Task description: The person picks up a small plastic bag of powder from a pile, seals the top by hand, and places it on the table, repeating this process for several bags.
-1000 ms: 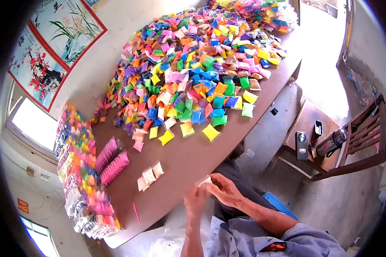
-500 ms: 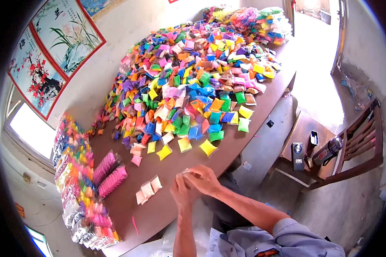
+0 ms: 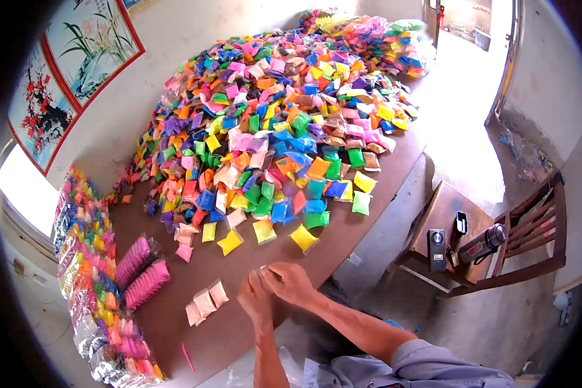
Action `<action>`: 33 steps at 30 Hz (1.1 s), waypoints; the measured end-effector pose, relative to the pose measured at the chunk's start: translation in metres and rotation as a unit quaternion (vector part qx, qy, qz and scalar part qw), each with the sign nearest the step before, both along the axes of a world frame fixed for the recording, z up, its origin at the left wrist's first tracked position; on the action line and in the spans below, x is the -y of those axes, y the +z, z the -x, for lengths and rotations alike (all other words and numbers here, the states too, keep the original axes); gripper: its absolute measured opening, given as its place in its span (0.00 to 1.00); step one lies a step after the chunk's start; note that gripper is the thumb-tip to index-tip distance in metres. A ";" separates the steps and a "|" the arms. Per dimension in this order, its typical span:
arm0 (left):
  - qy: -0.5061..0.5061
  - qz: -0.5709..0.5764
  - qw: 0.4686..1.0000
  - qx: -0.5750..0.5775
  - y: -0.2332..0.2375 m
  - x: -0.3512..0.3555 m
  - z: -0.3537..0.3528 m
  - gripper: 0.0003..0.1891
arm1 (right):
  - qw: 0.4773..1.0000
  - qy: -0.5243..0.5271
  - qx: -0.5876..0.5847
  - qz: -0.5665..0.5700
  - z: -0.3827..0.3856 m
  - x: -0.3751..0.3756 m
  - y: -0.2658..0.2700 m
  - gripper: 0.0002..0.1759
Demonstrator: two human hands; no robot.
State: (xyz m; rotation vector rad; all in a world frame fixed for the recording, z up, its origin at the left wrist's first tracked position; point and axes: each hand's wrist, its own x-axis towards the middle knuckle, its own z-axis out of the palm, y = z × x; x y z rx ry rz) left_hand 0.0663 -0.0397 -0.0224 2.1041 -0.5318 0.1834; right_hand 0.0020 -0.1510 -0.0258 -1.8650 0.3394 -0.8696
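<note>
My left hand (image 3: pixel 257 299) and my right hand (image 3: pixel 289 282) meet above the near edge of the brown table (image 3: pixel 168 326). The fingers of both are closed and pressed together at the tips. A small pale bit shows between them, too small to name. Left of my hands lie several pale peach packets (image 3: pixel 206 302) side by side. Beyond my fingertips, single yellow packets (image 3: pixel 304 238) rest at the front of a big heap of coloured packets (image 3: pixel 271 136).
Two bundles of pink packets (image 3: pixel 147 283) lie at the left, beside a long row of bagged packets (image 3: pixel 103 284). A thin pink strip (image 3: pixel 187 357) is near the table edge. To the right, a wooden chair (image 3: pixel 530 226) and a stool with a flask (image 3: pixel 484 243) stand on the floor.
The view has shifted, so the table and heap sit a little further left and lower. My hands remain together; the right hand's fingers have curled in closer to the left.
</note>
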 end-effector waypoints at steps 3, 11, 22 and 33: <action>-0.022 0.080 0.994 -0.066 -0.009 -0.004 -0.003 0.17 | 0.999 -0.020 0.028 -0.016 -0.003 -0.001 -0.004 0.13; -0.030 -0.005 0.999 -0.021 -0.008 -0.006 -0.001 0.20 | 0.999 -0.013 0.011 -0.041 0.004 -0.002 0.009 0.09; -0.036 0.030 0.998 -0.034 0.003 -0.001 0.007 0.23 | 0.999 -0.010 0.027 -0.021 -0.001 0.000 -0.009 0.08; -0.066 -0.021 0.998 0.014 0.003 0.001 0.008 0.24 | 0.999 -0.017 0.020 -0.025 0.000 -0.001 -0.003 0.10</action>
